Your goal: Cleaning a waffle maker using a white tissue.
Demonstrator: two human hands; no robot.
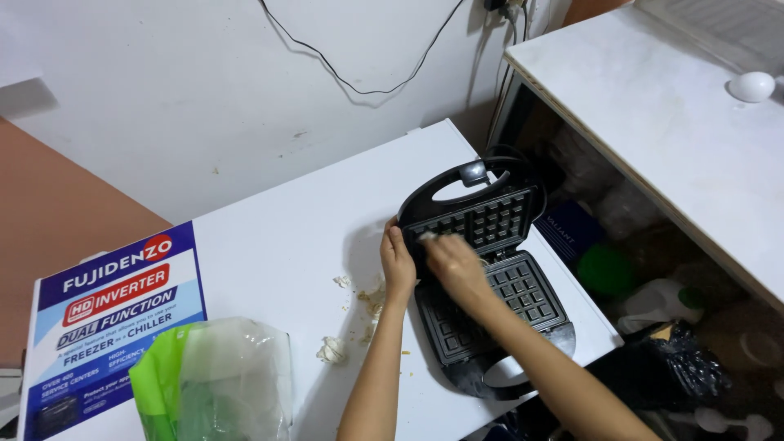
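**Wiping the open waffle maker: upper plate in hand, crumbs left on the top**

You are standing over a white appliance top that fills the middle of the view, with a white wall behind it and a dark cable hanging down the wall. To your right, a pale counter runs off at an angle, a white egg-shaped object resting on it and cluttered bags and bottles stored beneath. At the near left corner of the top sits a clear and green plastic bag, beside a blue-and-white printed sticker.

The black waffle maker lies open at the right edge of the top, its lid tilted back and both grid plates exposed. Your left hand rests against its left side, fingers held together, steadying it. Your right hand is closed around a small pale wad, apparently a cloth or tissue, pressed on the lower part of the upper plate near the hinge.

Judging from this, the cleaning looks partly done: the plates appear dark and mostly free of residue, though the far corners are hard to read. Still left are the scattered crumbs and a pale lump on the top, just left of the maker.
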